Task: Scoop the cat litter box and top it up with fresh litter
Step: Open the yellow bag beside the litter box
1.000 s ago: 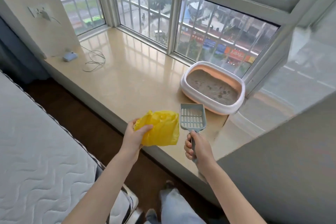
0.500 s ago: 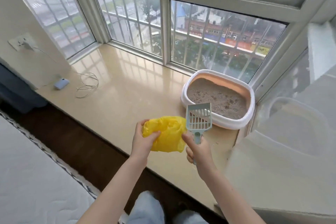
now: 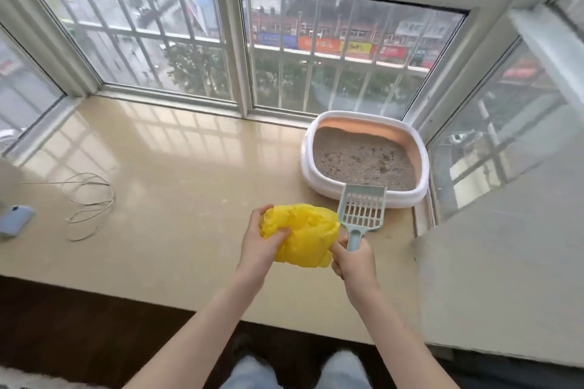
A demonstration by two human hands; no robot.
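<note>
Step in hand, by my reading: get bag open before scooping. Best to shake yellow bag [image 3: 303, 238] loose, set its mouth near litter box [image 3: 363, 155], free scoop for digging. Left hand [image 3: 262, 243] grips crumpled bag, fingers curled into folds. Right hand [image 3: 355, 262] closed round scoop [image 3: 363, 210] handle, thumb touching bag. Litter box sits on worktop [image 3: 177, 183] in right corner by window, just beyond scoop head, clumps showing in litter.

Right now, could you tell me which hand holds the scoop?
The right hand grips the scoop by its handle; the left hand holds the yellow bag.
</note>
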